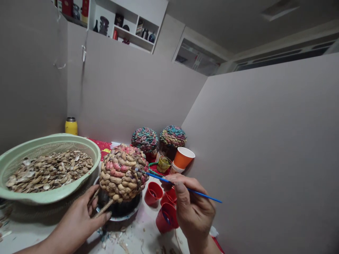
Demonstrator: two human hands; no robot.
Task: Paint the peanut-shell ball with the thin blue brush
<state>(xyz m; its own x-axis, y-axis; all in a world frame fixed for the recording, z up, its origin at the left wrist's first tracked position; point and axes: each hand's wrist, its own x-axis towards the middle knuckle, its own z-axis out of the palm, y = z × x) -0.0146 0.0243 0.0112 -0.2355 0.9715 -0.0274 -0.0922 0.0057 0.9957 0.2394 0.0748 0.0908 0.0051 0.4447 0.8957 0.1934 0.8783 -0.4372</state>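
Note:
A dome covered in peanut shells [122, 173], partly painted pink, stands on a dark base on a plate [124, 216]. My left hand [83, 218] rests at the base's left side, its fingers pinched on a thin stick. In my right hand [194, 206] is a thin blue paintbrush [169, 181], held in closed fingers with its tip touching the dome's right side. Just below the brush are three small red cups [165, 208] with paint in them.
A pale green basket [39, 197] full of shells sits at the left. Two painted shell domes [159, 138], an orange cup stack [182, 158] and a small jar stand at the back. A yellow flask [71, 126] is by the wall. Partition walls close in on all sides.

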